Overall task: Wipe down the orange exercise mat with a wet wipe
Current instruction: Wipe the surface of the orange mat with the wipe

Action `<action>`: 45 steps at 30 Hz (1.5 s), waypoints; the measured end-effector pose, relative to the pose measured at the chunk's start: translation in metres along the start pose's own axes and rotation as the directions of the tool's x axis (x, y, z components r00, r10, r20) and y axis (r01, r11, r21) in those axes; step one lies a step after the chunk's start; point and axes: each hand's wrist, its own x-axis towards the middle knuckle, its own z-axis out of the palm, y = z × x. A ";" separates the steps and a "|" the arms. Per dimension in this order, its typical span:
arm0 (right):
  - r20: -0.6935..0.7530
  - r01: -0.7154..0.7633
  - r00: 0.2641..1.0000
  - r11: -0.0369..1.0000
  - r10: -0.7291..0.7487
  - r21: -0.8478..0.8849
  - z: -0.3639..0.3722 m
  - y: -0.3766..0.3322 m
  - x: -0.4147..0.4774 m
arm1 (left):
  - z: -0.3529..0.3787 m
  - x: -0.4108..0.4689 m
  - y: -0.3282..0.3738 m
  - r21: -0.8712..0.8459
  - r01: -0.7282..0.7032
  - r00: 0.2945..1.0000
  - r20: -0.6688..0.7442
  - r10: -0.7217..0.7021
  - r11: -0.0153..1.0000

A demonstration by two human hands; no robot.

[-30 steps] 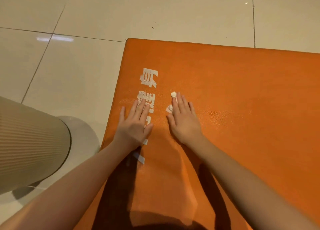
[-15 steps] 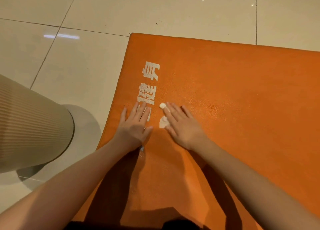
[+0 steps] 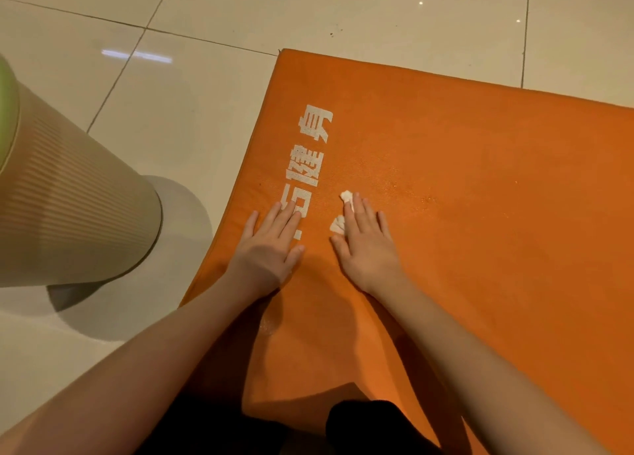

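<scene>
Mat (image 3: 480, 214) lies flat on the tiled floor (image 3: 206, 118), filling the view from 1 to 6 o'clock. The right hand (image 3: 368, 245) lies flat, fingers straight, pressing the crumpled wipe (image 3: 345, 195) to the mat near centre. The left hand (image 3: 271, 245), also flat and holding nothing, braces the mat just at its 9 o'clock, fingertips on the lettering (image 3: 308, 166). To wipe well, I judge: use even palm pressure, spread the bunched wipe wider, and sweep overlapping strokes toward 3 o'clock.
</scene>
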 end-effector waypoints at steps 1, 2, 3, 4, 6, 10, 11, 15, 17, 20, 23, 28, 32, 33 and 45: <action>0.029 0.041 0.999 0.999 -0.042 0.016 0.003 -0.009 -0.006 | 0.003 -0.001 0.000 -0.003 -0.003 1.000 -0.017 0.002 1.000; 0.060 0.095 0.994 0.995 -0.096 0.017 0.006 -0.014 -0.011 | 0.006 -0.002 0.000 -0.008 -0.001 0.999 -0.032 0.001 1.000; 0.086 0.150 0.985 0.989 -0.149 0.002 0.007 -0.014 -0.016 | 0.008 -0.002 0.000 -0.013 0.004 0.999 -0.040 -0.005 1.000; 0.099 0.187 0.978 0.982 -0.185 -0.019 0.005 -0.009 -0.017 | 0.009 -0.001 0.001 -0.020 0.012 0.999 -0.034 -0.013 1.000; 0.091 0.172 0.982 0.984 -0.166 -0.055 -0.002 0.006 -0.013 | 0.007 0.001 0.001 -0.025 0.042 0.999 0.004 -0.042 0.999; 0.030 0.040 0.999 0.999 -0.040 -0.019 0.000 0.003 -0.013 | 0.005 0.005 0.001 -0.011 0.081 0.994 0.069 -0.080 0.997; 0.049 0.059 0.997 0.998 -0.059 0.005 0.003 -0.006 -0.017 | 0.006 0.005 0.001 -0.009 0.078 0.994 0.076 -0.077 0.997; 0.102 0.194 0.976 0.981 -0.190 -0.023 0.004 -0.003 -0.022 | 0.007 0.004 0.001 -0.029 0.068 0.995 0.069 -0.066 0.997; 0.054 0.135 0.990 0.989 -0.131 -0.061 0.000 0.012 -0.016 | 0.007 0.004 0.001 -0.014 0.061 0.996 0.065 -0.060 0.998; 0.041 0.061 0.997 0.998 -0.061 -0.001 0.002 0.002 -0.019 | 0.008 0.004 0.002 -0.011 0.061 0.996 0.065 -0.060 0.998; 0.141 0.172 0.974 0.984 -0.177 0.047 0.005 -0.018 -0.037 | 0.010 0.005 0.001 0.005 0.074 0.994 0.080 -0.075 0.997; 0.105 0.115 0.989 0.990 -0.106 -0.078 -0.001 0.006 -0.036 | 0.008 0.002 0.001 -0.015 0.068 0.996 0.049 -0.067 0.998; 0.162 0.094 0.982 0.995 -0.097 0.028 0.000 -0.021 -0.057 | 0.004 0.000 0.003 -0.047 0.076 0.996 0.045 -0.074 0.996; 0.192 0.144 0.970 0.988 -0.152 0.055 0.001 -0.027 -0.068 | 0.003 -0.001 0.004 -0.051 0.081 0.996 0.048 -0.078 0.995; 0.267 0.209 0.935 0.971 -0.233 0.115 0.002 -0.041 -0.104 | -0.003 -0.040 0.011 -0.073 0.142 0.986 0.105 -0.134 0.987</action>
